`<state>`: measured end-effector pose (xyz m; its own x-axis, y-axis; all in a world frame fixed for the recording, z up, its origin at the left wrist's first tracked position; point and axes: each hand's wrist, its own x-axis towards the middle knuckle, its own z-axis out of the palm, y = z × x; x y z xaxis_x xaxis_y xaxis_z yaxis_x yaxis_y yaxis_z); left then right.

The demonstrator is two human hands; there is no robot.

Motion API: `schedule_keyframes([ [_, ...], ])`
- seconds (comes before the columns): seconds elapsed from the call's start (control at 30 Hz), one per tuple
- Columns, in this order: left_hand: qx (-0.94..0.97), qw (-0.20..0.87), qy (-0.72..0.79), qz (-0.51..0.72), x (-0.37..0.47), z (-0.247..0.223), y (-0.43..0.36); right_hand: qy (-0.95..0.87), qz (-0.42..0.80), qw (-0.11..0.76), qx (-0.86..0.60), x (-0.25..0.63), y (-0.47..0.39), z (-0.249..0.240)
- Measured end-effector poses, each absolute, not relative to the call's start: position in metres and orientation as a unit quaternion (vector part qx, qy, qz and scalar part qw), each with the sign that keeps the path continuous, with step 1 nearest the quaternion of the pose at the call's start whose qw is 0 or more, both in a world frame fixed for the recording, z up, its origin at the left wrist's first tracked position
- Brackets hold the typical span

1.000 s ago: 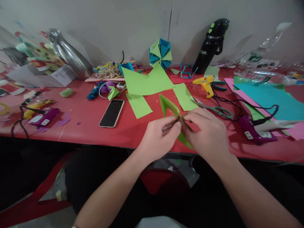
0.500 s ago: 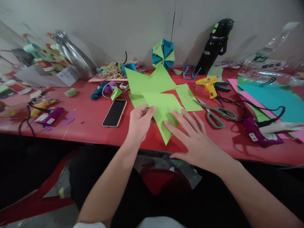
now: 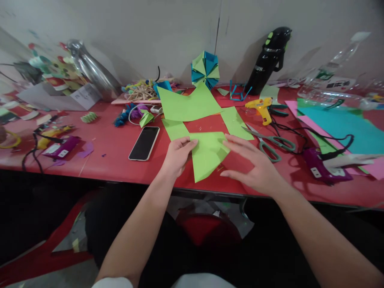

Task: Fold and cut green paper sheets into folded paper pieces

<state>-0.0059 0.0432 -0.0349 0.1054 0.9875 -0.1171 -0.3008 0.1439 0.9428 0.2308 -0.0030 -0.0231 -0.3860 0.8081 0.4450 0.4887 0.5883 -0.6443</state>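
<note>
Bottle (image 3: 268, 56) lettering, perhaps "UN"

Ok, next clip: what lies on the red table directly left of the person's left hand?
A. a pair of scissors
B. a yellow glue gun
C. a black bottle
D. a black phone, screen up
D: the black phone lies flat, screen up, on the red table just left of the left hand, which pinches the green paper; the glue gun and scissors lie on the right side.
</note>
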Motion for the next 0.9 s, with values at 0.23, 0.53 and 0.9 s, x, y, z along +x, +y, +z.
schedule_keyframes([
  [0.23,0.461,0.575,0.372,0.565,-0.006,-0.028,0.036,-0.536,0.477,0.515,-0.469,0.219,0.004,-0.033],
  [0.53,0.503,0.530,0.361,0.579,-0.004,-0.035,0.035,-0.572,0.364,0.461,-0.573,0.216,0.001,-0.024],
  [0.9,0.497,0.504,0.359,0.609,0.000,-0.031,0.034,-0.612,0.285,0.485,-0.556,0.213,-0.002,-0.025],
])
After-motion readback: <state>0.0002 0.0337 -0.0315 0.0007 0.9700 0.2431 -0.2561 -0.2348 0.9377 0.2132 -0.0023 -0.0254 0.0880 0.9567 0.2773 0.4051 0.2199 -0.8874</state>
